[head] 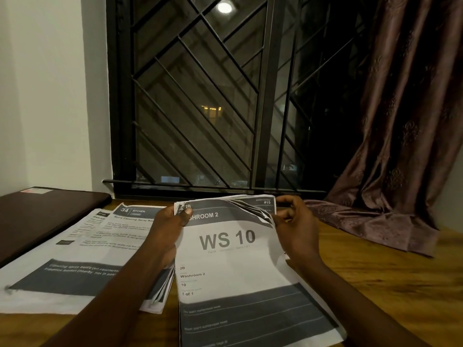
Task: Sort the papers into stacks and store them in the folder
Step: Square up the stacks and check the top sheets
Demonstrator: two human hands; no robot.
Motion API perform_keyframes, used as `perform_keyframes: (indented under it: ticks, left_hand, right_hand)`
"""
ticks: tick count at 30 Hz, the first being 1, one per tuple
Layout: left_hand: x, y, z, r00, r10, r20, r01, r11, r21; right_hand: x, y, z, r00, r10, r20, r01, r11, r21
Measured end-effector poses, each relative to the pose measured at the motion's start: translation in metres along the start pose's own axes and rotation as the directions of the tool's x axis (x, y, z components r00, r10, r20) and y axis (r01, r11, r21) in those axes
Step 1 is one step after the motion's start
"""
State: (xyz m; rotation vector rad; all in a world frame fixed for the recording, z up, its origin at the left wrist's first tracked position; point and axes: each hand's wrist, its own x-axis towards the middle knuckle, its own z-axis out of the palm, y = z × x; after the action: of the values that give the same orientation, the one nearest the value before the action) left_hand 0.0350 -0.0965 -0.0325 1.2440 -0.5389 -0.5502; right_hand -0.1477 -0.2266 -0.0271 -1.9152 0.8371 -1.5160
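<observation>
Brown folder (45, 214) closed; left hand (166, 230) fingers pinch paper bundle (225, 266), right hand (297, 229) fingers pinch its corner.

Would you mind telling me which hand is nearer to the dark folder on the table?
Left. The left hand grips the left edge of the held papers, across the kitchen sheets from the folder; the right hand pinches their right corner, farther off.

Head view, sole camera, wide-angle: worn on the person's head, facing forward and down over the wooden table (388, 266) toward the barred window (200, 96); held papers (233, 259) close below.
</observation>
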Motion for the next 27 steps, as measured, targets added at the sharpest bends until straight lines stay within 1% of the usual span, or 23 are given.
perform_keyframes:
  ticks: [2, 4, 7, 8, 9, 10, 12, 15, 17, 20, 22, 24, 25, 27]
  left_hand:
    - [0.0, 0.0, 0.0, 1.0, -0.002, 0.001, 0.002, 1.0, -0.001]
    - [0.0, 0.0, 0.0, 1.0, -0.009, -0.006, 0.009, 1.0, -0.004]
    - [0.001, 0.001, -0.001, 1.0, -0.011, -0.016, 0.011, 1.0, -0.002]
    - [0.001, 0.001, -0.001, 1.0, -0.012, -0.022, 0.012, 1.0, 0.0]
    - [0.001, 0.001, -0.002, 1.0, -0.014, -0.025, 0.014, 1.0, 0.002]
    - [0.001, 0.001, -0.001, 1.0, -0.014, -0.026, 0.014, 1.0, 0.004]
    - [0.002, 0.0, -0.001, 0.999, -0.009, -0.036, 0.01, 1.0, 0.013]
    - [0.004, -0.001, -0.001, 0.998, 0.011, -0.055, -0.008, 0.999, 0.038]
    - [0.005, -0.001, -0.001, 0.999, 0.012, -0.053, -0.01, 0.999, 0.047]
    - [0.006, -0.001, -0.001, 0.999, 0.002, -0.044, -0.001, 0.999, 0.033]
    - [0.005, 0.0, -0.001, 0.999, -0.006, -0.043, 0.008, 0.999, 0.031]
    - [0.004, 0.0, -0.001, 0.999, -0.014, -0.039, 0.015, 1.0, 0.027]
    - [0.004, 0.0, -0.001, 0.999, -0.014, -0.035, 0.015, 1.0, 0.024]
    - [0.004, -0.001, -0.001, 0.999, -0.012, -0.033, 0.013, 1.0, 0.027]
  right_hand:
    - [0.001, 0.003, 0.0, 0.999, -0.034, -0.014, 0.034, 0.999, -0.031]
    - [0.001, 0.005, 0.001, 0.997, -0.079, 0.007, 0.079, 0.996, -0.05]
    - [0.002, 0.005, 0.0, 0.977, -0.212, 0.028, 0.213, 0.971, -0.107]
    - [0.002, 0.004, 0.0, 0.967, -0.247, 0.053, 0.251, 0.966, -0.07]
    - [0.0, 0.002, -0.001, 0.961, -0.254, 0.106, 0.255, 0.967, 0.007]
    - [-0.002, -0.002, -0.003, 0.955, -0.237, 0.179, 0.223, 0.97, 0.095]
    - [-0.006, -0.006, -0.003, 0.937, -0.186, 0.296, 0.129, 0.971, 0.201]
    - [-0.014, -0.012, 0.001, 0.929, -0.065, 0.364, -0.056, 0.949, 0.312]
    - [-0.015, -0.011, 0.006, 0.951, 0.019, 0.308, -0.11, 0.953, 0.282]
    - [-0.007, -0.001, 0.009, 0.984, 0.079, 0.161, -0.102, 0.985, 0.141]
    - [-0.001, 0.008, 0.009, 0.996, 0.044, 0.08, -0.046, 0.999, 0.026]
    - [0.002, 0.011, 0.007, 0.999, -0.015, 0.047, 0.019, 0.997, -0.071]
    - [0.002, 0.012, 0.006, 0.998, -0.035, 0.043, 0.038, 0.996, -0.08]
    - [0.002, 0.01, 0.004, 0.997, -0.056, 0.055, 0.059, 0.997, -0.046]
